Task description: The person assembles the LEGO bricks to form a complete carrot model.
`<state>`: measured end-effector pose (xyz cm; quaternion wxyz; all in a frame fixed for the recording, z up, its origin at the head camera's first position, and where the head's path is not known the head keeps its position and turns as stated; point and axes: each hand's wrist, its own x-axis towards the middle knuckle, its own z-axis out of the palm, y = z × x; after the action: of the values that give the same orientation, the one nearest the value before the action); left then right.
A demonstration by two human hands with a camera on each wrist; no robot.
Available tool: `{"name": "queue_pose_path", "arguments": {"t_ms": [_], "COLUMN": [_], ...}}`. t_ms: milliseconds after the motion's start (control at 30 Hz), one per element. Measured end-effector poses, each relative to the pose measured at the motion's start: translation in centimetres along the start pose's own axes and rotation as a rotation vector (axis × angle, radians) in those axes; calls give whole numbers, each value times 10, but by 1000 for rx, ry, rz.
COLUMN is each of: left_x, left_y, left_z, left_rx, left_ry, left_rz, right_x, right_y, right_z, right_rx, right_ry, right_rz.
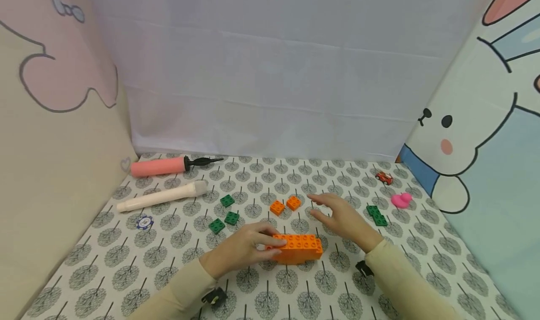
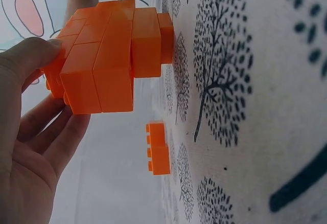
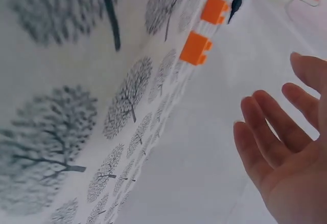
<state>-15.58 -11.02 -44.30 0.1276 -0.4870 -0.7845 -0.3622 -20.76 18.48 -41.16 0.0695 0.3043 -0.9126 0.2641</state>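
Observation:
An orange block of joined toy bricks [image 1: 298, 250] stands on the patterned cloth near the middle front. My left hand [image 1: 246, 246] grips its left end, thumb on the near side and fingers on the far side; the left wrist view shows the stacked orange bricks [image 2: 97, 55] stepping narrower toward the cloth. To the right of the block, my right hand [image 1: 337, 214] hovers with fingers extended and holds nothing. Beyond its fingertips, two loose orange bricks [image 1: 277, 207] lie close together, also seen as an orange brick pair [image 3: 195, 48] in the right wrist view.
Several green bricks [image 1: 231, 218] lie left of centre, and joined green bricks [image 1: 377, 215] lie at right. A pink duck [image 1: 401, 200] and red toy car [image 1: 384, 178] sit far right. At left are a pink pump [image 1: 158, 167], a whitish stick [image 1: 162, 197] and a poker chip [image 1: 145, 222].

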Motion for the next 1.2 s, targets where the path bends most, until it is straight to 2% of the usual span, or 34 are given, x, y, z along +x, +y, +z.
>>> {"name": "queue_pose_path", "arguments": {"t_ms": [200, 367, 500, 633, 767, 1000, 1200], "left_x": [0, -1, 0, 0, 0, 0, -1], "left_y": [1, 2, 2, 3, 5, 5, 5], "left_z": [-2, -2, -2, -2, -2, 0, -1], "left_rx": [47, 68, 87, 74, 53, 26, 8], "left_ry": [-11, -25, -24, -40, -61, -77, -103], "left_rz": [32, 33, 11, -57, -147, -218, -278], "right_x": [36, 52, 63, 69, 72, 64, 38], "right_y": [10, 14, 16, 18, 19, 19, 11], "right_z": [10, 23, 31, 37, 41, 35, 11], "right_rx": [-48, -50, -41, -39, -39, -14, -14], "right_ry": [-113, -213, -252, -275, -293, -242, -170], "right_rz": [99, 127, 138, 149, 139, 104, -45]}}
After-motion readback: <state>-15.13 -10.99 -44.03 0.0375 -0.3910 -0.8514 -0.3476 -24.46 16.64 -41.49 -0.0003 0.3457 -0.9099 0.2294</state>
